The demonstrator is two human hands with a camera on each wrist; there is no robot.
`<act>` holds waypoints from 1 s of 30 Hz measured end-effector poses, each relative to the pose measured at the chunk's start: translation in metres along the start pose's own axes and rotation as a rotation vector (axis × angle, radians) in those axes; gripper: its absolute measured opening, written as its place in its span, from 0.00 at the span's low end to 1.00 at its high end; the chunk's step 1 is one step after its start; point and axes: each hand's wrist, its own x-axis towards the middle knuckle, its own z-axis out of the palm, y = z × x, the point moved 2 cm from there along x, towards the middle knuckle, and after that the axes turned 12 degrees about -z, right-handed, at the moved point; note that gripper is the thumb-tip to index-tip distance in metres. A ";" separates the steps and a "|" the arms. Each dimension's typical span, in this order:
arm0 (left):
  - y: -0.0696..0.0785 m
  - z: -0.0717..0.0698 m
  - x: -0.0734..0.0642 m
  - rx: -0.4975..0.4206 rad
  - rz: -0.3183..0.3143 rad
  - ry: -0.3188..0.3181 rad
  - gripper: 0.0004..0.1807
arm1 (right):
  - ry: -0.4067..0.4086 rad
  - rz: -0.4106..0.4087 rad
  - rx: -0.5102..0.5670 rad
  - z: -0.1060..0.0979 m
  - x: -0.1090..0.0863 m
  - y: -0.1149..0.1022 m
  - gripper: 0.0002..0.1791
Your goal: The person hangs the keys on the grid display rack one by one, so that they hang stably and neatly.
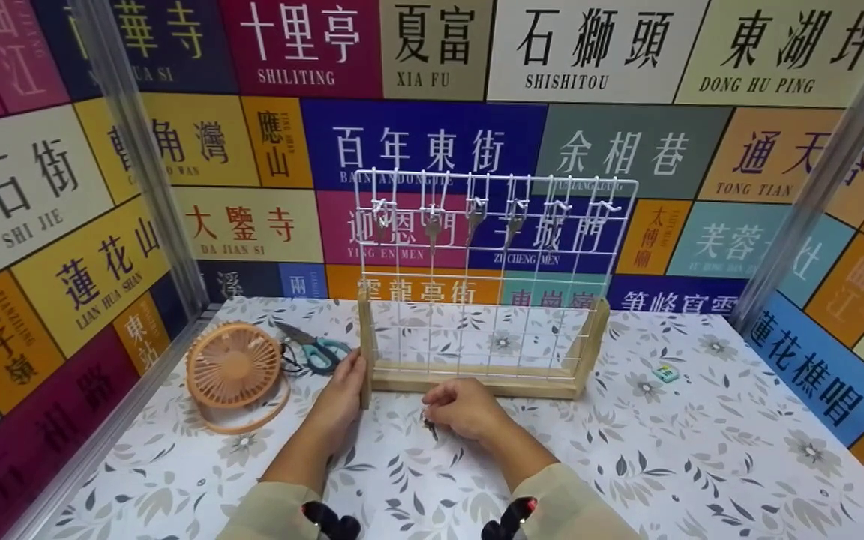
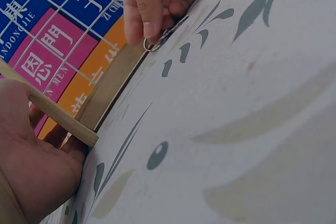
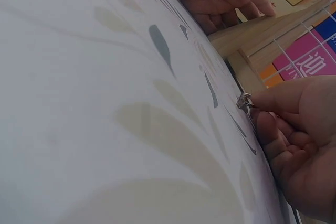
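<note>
A white wire grid rack in a wooden frame (image 1: 469, 384) stands on the table. My left hand (image 1: 343, 391) holds the lower left side post (image 2: 63, 116) of that frame, its fingers partly hidden behind the wood. In front of the base, my right hand (image 1: 466, 409) pinches a small metal key ring (image 2: 152, 44) between thumb and fingertip, low over the tabletop. A dark key (image 1: 430, 426) hangs from this ring, partly covered by the hand. Higher on the grid, several keys (image 1: 433, 226) hang in a row from white hooks.
To the left stands an orange fan (image 1: 235, 364). Scissors with teal handles (image 1: 321, 354) lie between the fan and the rack. A small green-and-white object (image 1: 665, 372) lies right of the rack. The table has a leaf-patterned cover (image 1: 709, 450); colourful sign-printed walls surround it.
</note>
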 end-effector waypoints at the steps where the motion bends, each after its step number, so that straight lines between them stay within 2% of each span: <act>1: 0.000 0.000 0.000 0.000 -0.001 0.002 0.40 | 0.001 -0.003 0.003 0.000 0.000 0.000 0.10; 5: 0.000 0.000 0.000 -0.014 -0.011 -0.006 0.41 | 0.008 0.006 0.028 -0.001 -0.001 -0.001 0.10; 8: 0.001 0.001 -0.001 -0.022 -0.014 -0.011 0.41 | 0.030 0.037 0.092 -0.002 -0.001 -0.001 0.11; 13: 0.001 0.000 0.000 -0.019 -0.031 -0.005 0.40 | 0.103 0.049 0.275 -0.007 0.000 -0.002 0.16; 16: 0.000 0.000 0.000 -0.017 -0.048 -0.012 0.41 | 0.161 0.015 0.397 -0.014 0.001 -0.009 0.17; 18: 0.000 -0.001 0.000 -0.013 -0.060 -0.013 0.41 | 0.199 -0.010 0.464 -0.021 0.001 -0.019 0.17; 23: 0.002 -0.002 0.001 -0.001 -0.079 -0.005 0.42 | 0.277 -0.080 0.555 -0.041 -0.005 -0.052 0.14; 30: 0.001 -0.001 0.001 0.020 -0.042 0.008 0.42 | 0.350 -0.207 0.696 -0.068 -0.022 -0.089 0.10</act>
